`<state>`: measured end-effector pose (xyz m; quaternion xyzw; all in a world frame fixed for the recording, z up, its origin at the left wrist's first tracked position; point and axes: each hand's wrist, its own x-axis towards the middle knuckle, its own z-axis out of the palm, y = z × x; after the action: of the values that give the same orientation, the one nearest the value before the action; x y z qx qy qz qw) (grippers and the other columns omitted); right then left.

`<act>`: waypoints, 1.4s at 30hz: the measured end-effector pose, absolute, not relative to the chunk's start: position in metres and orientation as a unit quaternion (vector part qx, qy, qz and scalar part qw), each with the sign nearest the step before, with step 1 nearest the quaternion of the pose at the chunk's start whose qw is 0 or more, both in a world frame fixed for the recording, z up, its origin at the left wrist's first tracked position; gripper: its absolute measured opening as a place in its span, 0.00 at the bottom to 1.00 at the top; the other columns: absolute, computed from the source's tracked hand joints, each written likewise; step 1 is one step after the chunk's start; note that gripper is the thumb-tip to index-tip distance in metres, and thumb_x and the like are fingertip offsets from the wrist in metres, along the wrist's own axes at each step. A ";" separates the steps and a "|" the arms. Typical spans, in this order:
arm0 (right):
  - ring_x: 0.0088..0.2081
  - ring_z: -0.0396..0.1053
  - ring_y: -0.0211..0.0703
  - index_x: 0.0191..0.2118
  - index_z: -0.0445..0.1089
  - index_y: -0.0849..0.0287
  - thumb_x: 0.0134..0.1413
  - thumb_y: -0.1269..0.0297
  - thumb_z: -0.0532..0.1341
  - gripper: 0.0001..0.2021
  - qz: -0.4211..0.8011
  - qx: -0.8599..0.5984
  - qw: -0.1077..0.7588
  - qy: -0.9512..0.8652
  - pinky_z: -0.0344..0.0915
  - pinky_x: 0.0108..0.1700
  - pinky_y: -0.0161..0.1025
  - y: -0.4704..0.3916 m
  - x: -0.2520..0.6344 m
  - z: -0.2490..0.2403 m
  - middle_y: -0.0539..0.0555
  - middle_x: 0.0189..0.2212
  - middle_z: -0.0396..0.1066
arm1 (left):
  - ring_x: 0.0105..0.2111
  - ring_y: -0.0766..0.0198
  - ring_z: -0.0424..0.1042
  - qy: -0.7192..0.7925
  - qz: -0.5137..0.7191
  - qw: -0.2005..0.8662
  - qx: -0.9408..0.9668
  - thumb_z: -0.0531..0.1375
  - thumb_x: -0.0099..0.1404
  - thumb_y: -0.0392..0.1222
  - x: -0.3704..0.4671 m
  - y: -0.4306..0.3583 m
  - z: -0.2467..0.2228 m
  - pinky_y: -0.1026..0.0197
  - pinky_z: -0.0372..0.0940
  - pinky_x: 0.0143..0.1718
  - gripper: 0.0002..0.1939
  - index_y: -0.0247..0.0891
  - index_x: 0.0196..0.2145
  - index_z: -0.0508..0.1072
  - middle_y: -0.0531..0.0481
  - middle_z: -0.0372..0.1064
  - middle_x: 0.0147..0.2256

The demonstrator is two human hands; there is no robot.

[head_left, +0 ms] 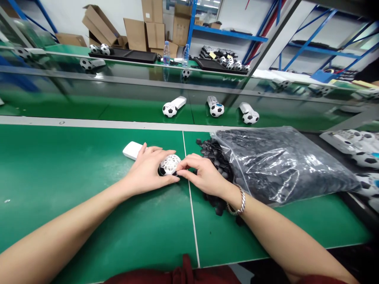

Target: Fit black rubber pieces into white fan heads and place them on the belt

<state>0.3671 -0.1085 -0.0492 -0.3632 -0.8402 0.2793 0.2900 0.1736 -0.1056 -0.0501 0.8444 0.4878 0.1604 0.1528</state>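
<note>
A white device with a soccer-ball-shaped head (170, 163) and a flat white handle (132, 150) lies on the green table. My left hand (148, 169) is wrapped round it where the head meets the handle, thumb along the near side. The head shows an open white lattice on top and black at its lower left. My right hand (201, 173) pinches at the head's right edge; whatever is between its fingertips is too small to make out. Beyond that hand, loose black pieces (217, 156) spill from a clear plastic bag (284, 165) full of them.
Several ball-headed devices, one of them here (174, 106), lie on the green surface past the pale ledge (103, 122). At the right edge a black tray (318, 140) holds more ball-headed units (367, 159). Bottles (166, 53), cardboard boxes (155, 35) and blue shelving (231, 33) stand farther back.
</note>
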 end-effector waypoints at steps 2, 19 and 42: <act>0.34 0.63 0.38 0.31 0.68 0.59 0.53 0.69 0.57 0.04 0.269 -0.366 0.287 -0.844 0.60 0.40 0.38 -0.110 0.366 -0.049 0.50 0.29 0.69 | 0.51 0.52 0.57 0.491 0.158 0.155 0.842 0.58 0.53 0.60 0.174 -0.106 -0.049 0.38 0.37 0.56 0.32 0.43 0.52 0.62 0.48 0.66 0.47; 0.43 0.67 0.40 0.48 0.61 0.57 0.52 0.66 0.58 0.16 0.384 -0.403 0.290 -0.779 0.65 0.41 0.39 -0.100 0.368 -0.054 0.55 0.46 0.67 | 0.43 0.55 0.63 0.450 0.180 0.169 0.859 0.59 0.54 0.53 0.176 -0.107 -0.049 0.44 0.43 0.56 0.27 0.39 0.49 0.63 0.48 0.68 0.42; 0.30 0.65 0.39 0.27 0.68 0.58 0.46 0.71 0.62 0.02 0.154 -0.525 0.037 -0.836 0.57 0.29 0.34 -0.085 0.403 -0.040 0.51 0.30 0.69 | 0.62 0.58 0.37 0.369 0.130 0.312 0.865 0.56 0.54 0.34 0.174 -0.110 -0.045 0.49 0.45 0.60 0.28 0.43 0.54 0.57 0.50 0.50 0.59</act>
<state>0.4033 -0.0854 -0.0397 -0.5249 -0.8363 0.1537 0.0371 0.1736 -0.1103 -0.0447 0.8654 0.3695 0.1303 0.3123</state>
